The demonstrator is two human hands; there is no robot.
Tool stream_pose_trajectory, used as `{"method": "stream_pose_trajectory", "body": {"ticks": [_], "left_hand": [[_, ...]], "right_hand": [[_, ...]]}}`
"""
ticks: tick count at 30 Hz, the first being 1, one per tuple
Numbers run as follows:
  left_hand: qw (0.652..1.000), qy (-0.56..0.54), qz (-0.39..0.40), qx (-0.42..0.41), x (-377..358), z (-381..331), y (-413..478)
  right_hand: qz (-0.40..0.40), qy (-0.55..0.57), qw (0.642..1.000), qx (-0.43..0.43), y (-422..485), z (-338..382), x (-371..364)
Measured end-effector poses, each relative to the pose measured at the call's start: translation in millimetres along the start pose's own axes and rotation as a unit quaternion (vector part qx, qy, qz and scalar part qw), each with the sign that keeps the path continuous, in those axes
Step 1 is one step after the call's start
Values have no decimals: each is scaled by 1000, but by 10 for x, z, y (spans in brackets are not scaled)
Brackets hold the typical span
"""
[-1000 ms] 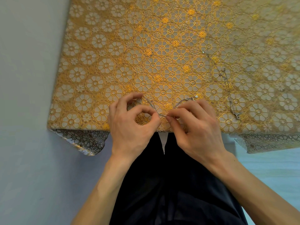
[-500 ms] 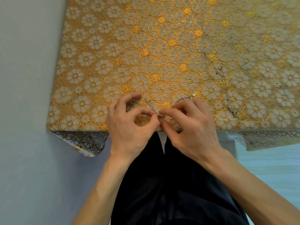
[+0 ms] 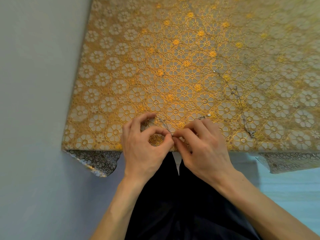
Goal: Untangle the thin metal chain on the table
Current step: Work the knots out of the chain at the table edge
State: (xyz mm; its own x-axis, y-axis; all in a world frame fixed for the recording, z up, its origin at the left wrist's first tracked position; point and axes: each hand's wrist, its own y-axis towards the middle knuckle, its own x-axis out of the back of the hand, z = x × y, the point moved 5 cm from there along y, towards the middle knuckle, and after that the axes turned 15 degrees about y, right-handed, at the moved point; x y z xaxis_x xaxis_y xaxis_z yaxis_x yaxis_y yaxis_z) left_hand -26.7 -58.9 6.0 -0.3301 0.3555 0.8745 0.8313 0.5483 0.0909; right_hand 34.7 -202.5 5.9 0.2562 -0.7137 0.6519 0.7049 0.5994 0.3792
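At the near edge of the tabletop point(image 3: 121, 66), left hand point(image 3: 143, 149) and right hand point(image 3: 206, 149) are pinching the thin chain point(image 3: 165, 125) between thumbs and forefingers, fingertips nearly meeting. Two strands are trailing away from the pinch. Judgement: knot not yet freed, picking apart remaining. Second chain point(image 3: 240, 104) is lying well apart, rightward.

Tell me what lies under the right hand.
The thin chain emerges beyond the right hand onto the floral tablecloth; the part beneath the fingers is covered.
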Motion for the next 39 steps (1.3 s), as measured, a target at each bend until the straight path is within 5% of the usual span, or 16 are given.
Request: {"method": "stream_pose_trajectory", "body": {"ticks": [39], "left_hand": [[995, 68, -28, 61, -18, -83, -287]], "right_hand": [[-14, -3, 1000, -18, -200, -83, 92]]}}
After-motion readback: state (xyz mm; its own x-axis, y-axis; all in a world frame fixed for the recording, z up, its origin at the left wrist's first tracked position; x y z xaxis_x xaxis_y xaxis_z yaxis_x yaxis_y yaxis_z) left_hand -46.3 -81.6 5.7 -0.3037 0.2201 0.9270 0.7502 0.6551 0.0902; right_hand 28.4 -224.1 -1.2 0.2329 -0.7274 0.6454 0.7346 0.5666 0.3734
